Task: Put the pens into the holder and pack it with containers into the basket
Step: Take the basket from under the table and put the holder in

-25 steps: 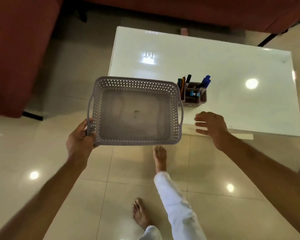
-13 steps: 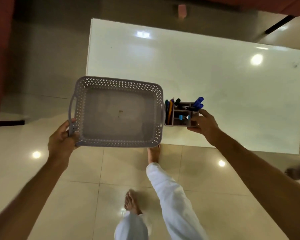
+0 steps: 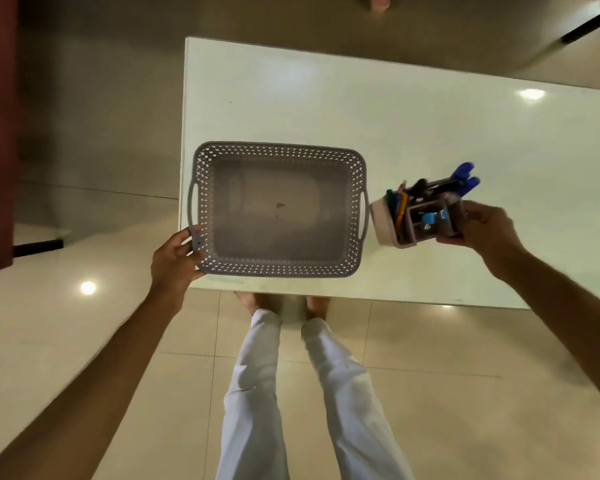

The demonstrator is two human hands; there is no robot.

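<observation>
I see the left hand [image 3: 175,263] with its grip curled round the near left corner of the grey basket [image 3: 278,209], which sits at the near left end of the white surface [image 3: 430,116]. The right hand [image 3: 487,228] has its grip pinching the right side of the holder [image 3: 421,220], tilted and just beside the basket's right handle. The pens [image 3: 459,178] stick out of the holder, leaning away to the right.

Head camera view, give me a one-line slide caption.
Left hand steadies empty basket on white table; right hand holds tilted pen holder beside it.
</observation>
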